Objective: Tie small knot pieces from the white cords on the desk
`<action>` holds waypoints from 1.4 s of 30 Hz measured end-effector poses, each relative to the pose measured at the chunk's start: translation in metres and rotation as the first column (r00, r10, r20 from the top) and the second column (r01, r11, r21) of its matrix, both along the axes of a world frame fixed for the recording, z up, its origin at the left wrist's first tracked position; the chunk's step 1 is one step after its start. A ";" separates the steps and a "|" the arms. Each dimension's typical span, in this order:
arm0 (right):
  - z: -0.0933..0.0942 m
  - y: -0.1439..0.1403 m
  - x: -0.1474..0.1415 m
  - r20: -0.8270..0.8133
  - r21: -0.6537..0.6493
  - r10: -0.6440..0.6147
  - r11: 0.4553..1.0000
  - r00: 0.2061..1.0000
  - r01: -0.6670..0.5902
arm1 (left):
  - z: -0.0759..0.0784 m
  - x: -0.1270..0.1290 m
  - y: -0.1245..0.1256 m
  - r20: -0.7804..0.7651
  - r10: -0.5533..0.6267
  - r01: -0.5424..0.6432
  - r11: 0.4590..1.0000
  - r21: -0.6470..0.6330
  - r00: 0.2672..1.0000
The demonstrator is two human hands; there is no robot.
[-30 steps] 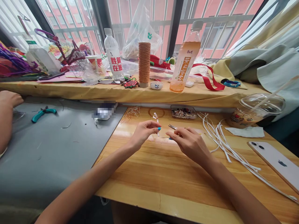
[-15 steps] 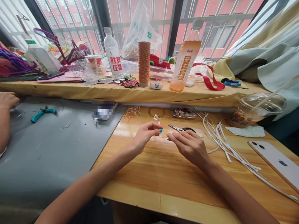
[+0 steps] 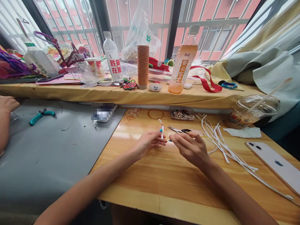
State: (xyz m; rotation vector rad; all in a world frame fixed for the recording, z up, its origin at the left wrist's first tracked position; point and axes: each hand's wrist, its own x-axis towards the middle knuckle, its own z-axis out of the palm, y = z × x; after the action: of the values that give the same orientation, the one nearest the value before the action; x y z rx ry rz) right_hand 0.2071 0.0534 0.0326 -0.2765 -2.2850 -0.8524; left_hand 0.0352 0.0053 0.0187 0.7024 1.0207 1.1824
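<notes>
My left hand [image 3: 147, 142] pinches a short white strip [image 3: 161, 128] that stands upright between thumb and forefinger over the wooden table [image 3: 164, 175]. My right hand [image 3: 189, 147] hovers just to the right, fingertips pinched together near a thin wire I can barely see; whether it holds the wire is unclear. Small scissors [image 3: 180, 130] lie on the table just behind my right hand.
Long white strips [image 3: 222, 145] fan out at the right, beside a phone [image 3: 274, 161] and a lidded cup [image 3: 255, 109]. A bead tray [image 3: 182, 113], a thread spool [image 3: 142, 66] and bottles [image 3: 181, 67] stand behind. Another person's hand [image 3: 7, 104] and teal pliers [image 3: 41, 115] are at left.
My left hand has dropped lower and turned the white strip upright. My right hand has shifted slightly left and closer to it. The scissors have come into view.
</notes>
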 end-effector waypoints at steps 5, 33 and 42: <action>-0.001 0.004 -0.003 0.067 -0.111 -0.024 0.993 0.997 0.031 | -0.001 -0.002 0.002 -0.038 0.063 -0.057 0.987 0.148 0.997; 0.020 0.005 0.002 0.005 -0.807 0.071 -0.589 0.997 0.046 | 0.000 0.000 -0.013 -0.634 0.311 0.168 0.798 0.579 0.708; 0.013 0.003 -0.003 0.032 -0.823 0.039 -0.566 0.999 0.049 | -0.004 0.000 -0.010 -0.566 0.257 0.107 0.841 0.530 0.783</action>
State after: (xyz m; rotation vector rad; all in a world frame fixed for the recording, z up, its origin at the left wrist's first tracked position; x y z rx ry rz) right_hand 0.2042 0.0560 0.0454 -1.0542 -2.1608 1.8974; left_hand 0.0352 -0.0051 0.0144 1.6012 1.2715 1.3616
